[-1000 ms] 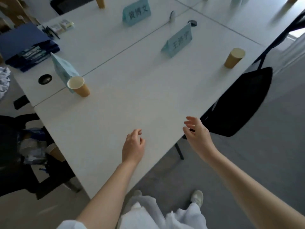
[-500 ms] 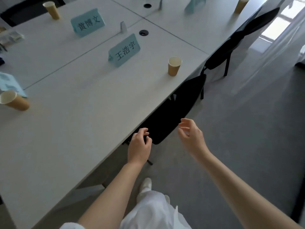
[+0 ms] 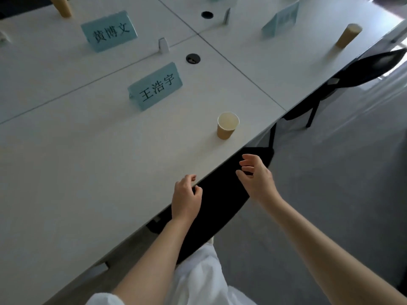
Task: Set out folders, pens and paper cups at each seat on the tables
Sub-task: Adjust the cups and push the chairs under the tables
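Looking down from the head view, the camera now faces the seat marked by the near name card (image 3: 155, 86); a second ago it faced a seat further along the table (image 3: 92, 172), so the person has walked sideways along the edge; the left hand (image 3: 186, 198), which was over the tabletop, now hangs at the table edge above the black chair (image 3: 220, 199); the right hand (image 3: 256, 177) has stayed off the table, over the same chair. Both hands are empty; the left fingers are loosely curled with thumb and forefinger close together but pinching nothing; the right fingers are slightly spread and bent, gripping nothing. The judgement follows that this is a transit between seats with nothing carried, so no folder or pen can be placed here until supplies are fetched.

Counts in this view: three paper cups, namely the near cup (image 3: 228, 125) standing upright close to the table edge just right of the near card, a far cup (image 3: 349, 35) at the next seat to the right, and a third cup (image 3: 61, 6) at the top left; three full name cards, the near one, the opposite card (image 3: 109, 30) and the far right card (image 3: 280, 19); two cable holes; two chairs; zero folders and zero pens visible; cups appear done for these seats, folders and pens remain.
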Action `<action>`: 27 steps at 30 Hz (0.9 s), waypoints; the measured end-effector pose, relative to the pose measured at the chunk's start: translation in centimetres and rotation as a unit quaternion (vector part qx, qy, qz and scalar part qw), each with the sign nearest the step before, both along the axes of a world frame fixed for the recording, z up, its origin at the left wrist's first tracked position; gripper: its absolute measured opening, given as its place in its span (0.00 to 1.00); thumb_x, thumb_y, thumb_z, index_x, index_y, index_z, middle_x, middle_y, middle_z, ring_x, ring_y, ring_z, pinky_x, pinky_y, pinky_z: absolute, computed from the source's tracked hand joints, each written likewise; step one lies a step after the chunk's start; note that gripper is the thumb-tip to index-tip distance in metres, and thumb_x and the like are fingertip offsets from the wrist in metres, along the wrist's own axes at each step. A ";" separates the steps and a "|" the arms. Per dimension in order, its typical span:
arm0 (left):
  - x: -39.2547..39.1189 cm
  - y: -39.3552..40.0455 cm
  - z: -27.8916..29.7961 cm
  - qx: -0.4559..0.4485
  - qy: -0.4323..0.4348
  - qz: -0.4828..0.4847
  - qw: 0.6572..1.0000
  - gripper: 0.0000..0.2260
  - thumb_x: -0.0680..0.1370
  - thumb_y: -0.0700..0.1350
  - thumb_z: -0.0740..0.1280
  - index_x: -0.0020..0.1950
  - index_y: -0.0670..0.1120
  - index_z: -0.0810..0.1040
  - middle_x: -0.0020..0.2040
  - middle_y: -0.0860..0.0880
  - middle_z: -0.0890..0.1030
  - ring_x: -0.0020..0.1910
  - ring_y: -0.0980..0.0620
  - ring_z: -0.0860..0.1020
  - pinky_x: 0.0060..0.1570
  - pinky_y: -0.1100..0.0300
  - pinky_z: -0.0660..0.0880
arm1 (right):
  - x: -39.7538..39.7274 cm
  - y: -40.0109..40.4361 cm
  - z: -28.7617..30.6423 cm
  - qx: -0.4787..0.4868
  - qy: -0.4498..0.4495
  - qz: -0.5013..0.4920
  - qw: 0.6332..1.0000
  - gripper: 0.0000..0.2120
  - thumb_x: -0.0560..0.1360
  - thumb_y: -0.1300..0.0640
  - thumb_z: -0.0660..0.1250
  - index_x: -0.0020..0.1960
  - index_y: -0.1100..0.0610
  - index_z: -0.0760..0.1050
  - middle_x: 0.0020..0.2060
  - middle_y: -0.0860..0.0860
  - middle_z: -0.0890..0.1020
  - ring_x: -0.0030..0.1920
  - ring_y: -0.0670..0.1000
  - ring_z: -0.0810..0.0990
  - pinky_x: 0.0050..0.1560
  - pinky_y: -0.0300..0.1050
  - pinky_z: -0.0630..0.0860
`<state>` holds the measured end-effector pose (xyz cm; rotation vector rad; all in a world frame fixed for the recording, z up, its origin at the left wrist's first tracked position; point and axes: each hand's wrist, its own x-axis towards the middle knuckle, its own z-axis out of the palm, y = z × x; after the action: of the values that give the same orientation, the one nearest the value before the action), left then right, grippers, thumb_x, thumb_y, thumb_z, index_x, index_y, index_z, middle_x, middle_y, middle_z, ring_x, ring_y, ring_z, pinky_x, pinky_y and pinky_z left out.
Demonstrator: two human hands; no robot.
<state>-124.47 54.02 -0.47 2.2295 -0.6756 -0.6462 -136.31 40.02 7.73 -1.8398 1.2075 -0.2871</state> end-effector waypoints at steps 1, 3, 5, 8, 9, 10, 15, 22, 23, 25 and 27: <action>0.6 -1.7 -0.2 0.011 -0.010 -0.012 1.000 0.16 0.78 0.40 0.62 0.66 0.45 0.73 0.60 0.49 0.78 0.61 0.50 0.71 0.56 0.59 0.70 | 0.7 -1.8 -0.1 -0.002 0.001 0.001 1.000 0.21 0.75 0.61 0.67 0.67 0.56 0.68 0.53 0.47 0.76 0.56 0.49 0.77 0.59 0.46 0.76; 1.8 -4.2 -0.6 0.028 -0.030 -0.032 0.999 0.17 0.78 0.41 0.62 0.68 0.43 0.72 0.62 0.46 0.77 0.64 0.48 0.69 0.59 0.57 0.69 | 1.7 -4.3 -0.3 0.000 0.001 0.004 1.000 0.22 0.74 0.61 0.68 0.67 0.56 0.67 0.54 0.48 0.77 0.56 0.49 0.77 0.59 0.45 0.75; 2.9 -6.4 -1.0 0.039 -0.043 -0.034 0.998 0.19 0.78 0.40 0.62 0.69 0.42 0.71 0.64 0.44 0.76 0.67 0.47 0.68 0.64 0.56 0.66 | 2.7 -6.5 -0.9 0.007 0.010 0.015 1.000 0.24 0.74 0.60 0.69 0.67 0.54 0.66 0.55 0.48 0.77 0.56 0.49 0.77 0.59 0.44 0.74; 4.4 -9.3 -2.3 0.074 -0.059 -0.034 0.995 0.22 0.76 0.40 0.63 0.71 0.40 0.69 0.69 0.42 0.72 0.72 0.44 0.64 0.71 0.56 0.59 | 4.4 -9.6 -2.5 0.017 0.036 0.058 0.998 0.28 0.73 0.57 0.70 0.69 0.52 0.63 0.56 0.46 0.75 0.57 0.47 0.76 0.61 0.46 0.74; 4.7 -9.9 -2.8 0.103 -0.063 -0.045 0.992 0.24 0.76 0.41 0.63 0.72 0.41 0.67 0.72 0.42 0.69 0.74 0.44 0.61 0.74 0.55 0.54 | 4.9 -10.7 -3.2 0.023 0.044 0.072 0.996 0.30 0.72 0.56 0.71 0.70 0.51 0.62 0.57 0.46 0.74 0.58 0.48 0.75 0.61 0.47 0.73; 5.1 -10.4 -3.3 0.137 -0.066 -0.056 0.987 0.26 0.77 0.43 0.62 0.75 0.43 0.64 0.76 0.42 0.64 0.76 0.43 0.56 0.76 0.54 0.50 | 5.3 -11.7 -3.8 0.026 0.050 0.085 0.995 0.32 0.72 0.56 0.71 0.71 0.52 0.60 0.58 0.47 0.73 0.58 0.48 0.75 0.62 0.48 0.73; 5.8 -13.3 -4.7 0.256 -0.038 -0.062 0.964 0.33 0.80 0.57 0.59 0.80 0.53 0.46 0.80 0.50 0.40 0.78 0.40 0.37 0.75 0.41 0.42 | 7.5 -17.7 -6.3 0.019 0.081 0.203 0.976 0.39 0.70 0.56 0.75 0.73 0.53 0.57 0.64 0.52 0.70 0.60 0.50 0.72 0.63 0.51 0.72; 3.8 -15.0 -6.7 0.331 -0.066 -0.041 0.941 0.39 0.72 0.71 0.40 0.75 0.54 0.28 0.75 0.49 0.26 0.74 0.35 0.29 0.71 0.34 0.38 | 9.8 -22.8 -8.5 0.022 0.050 0.380 0.923 0.45 0.65 0.58 0.77 0.74 0.52 0.55 0.67 0.53 0.67 0.66 0.52 0.69 0.66 0.51 0.67; 3.8 -15.0 -6.8 0.339 -0.071 -0.039 0.937 0.39 0.70 0.71 0.37 0.73 0.54 0.26 0.74 0.49 0.25 0.74 0.35 0.29 0.71 0.34 0.38 | 10.0 -23.3 -8.8 0.017 0.045 0.405 0.913 0.44 0.65 0.58 0.77 0.74 0.52 0.56 0.67 0.52 0.67 0.66 0.52 0.69 0.66 0.50 0.67; 3.6 -15.0 -7.3 0.348 -0.083 -0.036 0.933 0.39 0.68 0.71 0.35 0.73 0.55 0.25 0.73 0.49 0.24 0.74 0.36 0.29 0.71 0.34 0.39 | 10.5 -24.0 -9.1 0.003 0.035 0.454 0.890 0.43 0.65 0.57 0.77 0.73 0.51 0.58 0.67 0.51 0.68 0.68 0.52 0.67 0.66 0.47 0.65; 3.5 -15.0 -7.5 0.339 -0.090 -0.023 0.936 0.39 0.70 0.72 0.37 0.75 0.56 0.29 0.75 0.49 0.28 0.74 0.37 0.29 0.71 0.34 0.39 | 11.0 -24.5 -9.3 0.001 0.021 0.479 0.878 0.42 0.65 0.57 0.77 0.72 0.53 0.60 0.67 0.50 0.69 0.67 0.52 0.68 0.67 0.47 0.66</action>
<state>-121.00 39.01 -8.00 2.9473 -0.6619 -0.7903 -125.31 15.56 -1.55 -2.2054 0.2029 0.3178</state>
